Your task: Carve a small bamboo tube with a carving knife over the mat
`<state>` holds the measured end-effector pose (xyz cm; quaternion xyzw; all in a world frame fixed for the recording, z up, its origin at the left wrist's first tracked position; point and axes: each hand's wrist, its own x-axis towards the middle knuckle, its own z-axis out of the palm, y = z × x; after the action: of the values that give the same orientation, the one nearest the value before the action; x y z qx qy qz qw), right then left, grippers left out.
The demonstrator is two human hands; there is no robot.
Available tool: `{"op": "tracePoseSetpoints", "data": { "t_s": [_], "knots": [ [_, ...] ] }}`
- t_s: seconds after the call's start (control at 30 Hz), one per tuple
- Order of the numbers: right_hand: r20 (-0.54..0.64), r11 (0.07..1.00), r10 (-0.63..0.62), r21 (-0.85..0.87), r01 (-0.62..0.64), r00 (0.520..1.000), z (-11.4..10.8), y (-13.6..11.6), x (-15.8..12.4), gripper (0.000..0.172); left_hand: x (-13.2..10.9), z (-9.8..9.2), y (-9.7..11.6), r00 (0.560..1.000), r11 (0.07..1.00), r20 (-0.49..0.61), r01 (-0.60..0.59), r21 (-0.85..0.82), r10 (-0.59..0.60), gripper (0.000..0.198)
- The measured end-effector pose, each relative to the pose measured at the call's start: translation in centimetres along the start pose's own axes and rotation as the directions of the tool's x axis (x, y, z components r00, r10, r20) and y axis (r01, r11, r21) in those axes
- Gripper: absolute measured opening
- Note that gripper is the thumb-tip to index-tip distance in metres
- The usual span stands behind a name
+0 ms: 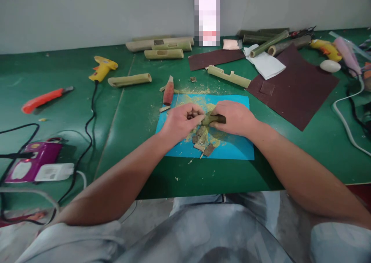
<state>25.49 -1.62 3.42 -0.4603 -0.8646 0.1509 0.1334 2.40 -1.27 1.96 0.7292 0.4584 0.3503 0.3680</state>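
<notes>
Over a blue sheet (237,147) on the green table, my right hand (232,116) is closed round a short dark green bamboo piece (213,119). The fingertips of my left hand (187,120) pinch at the left end of the same piece. Sawdust and several brown chips (209,150) lie on the sheet beneath and in front of my hands. A red-handled knife (168,93) rests at the sheet's upper left corner, beside small slivers.
Cut bamboo tubes (164,54) lie along the back. Brown sandpaper (295,85) and a white cloth (266,64) are at the right. A yellow glue gun (102,69), an orange cutter (46,99) and a purple power strip (36,158) with cables lie at the left.
</notes>
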Motion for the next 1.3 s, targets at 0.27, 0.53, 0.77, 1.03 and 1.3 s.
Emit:
{"op": "tracePoseSetpoints", "data": {
  "t_s": [0.27,0.53,0.77,1.03,1.3],
  "knots": [
    [-0.007,0.999,-0.044,-0.027,0.044,0.999,0.1,0.7,0.7,0.023,-0.2,0.4,-0.1,1.000,1.000,-0.026,0.014,0.015,-0.014,0.015],
    [-0.022,0.996,-0.064,-0.067,0.062,0.998,0.0,0.8,0.7,0.021,0.4,0.7,-0.1,0.994,1.000,-0.107,-0.002,0.009,0.003,0.016],
    [-0.044,0.996,-0.049,-0.076,0.045,0.998,0.1,0.6,0.7,0.018,0.7,0.6,-0.2,0.996,1.000,-0.083,0.028,-0.014,-0.029,0.016],
    [-0.038,0.997,-0.057,-0.056,0.055,0.998,0.1,0.7,0.7,0.019,0.8,0.4,0.0,0.996,0.993,-0.016,0.083,-0.082,-0.084,0.013],
    [-0.046,0.995,-0.074,-0.064,0.071,0.996,0.2,0.9,0.8,0.020,0.9,0.6,0.2,0.996,0.993,-0.005,0.093,-0.066,-0.093,0.014]
  ]
}}
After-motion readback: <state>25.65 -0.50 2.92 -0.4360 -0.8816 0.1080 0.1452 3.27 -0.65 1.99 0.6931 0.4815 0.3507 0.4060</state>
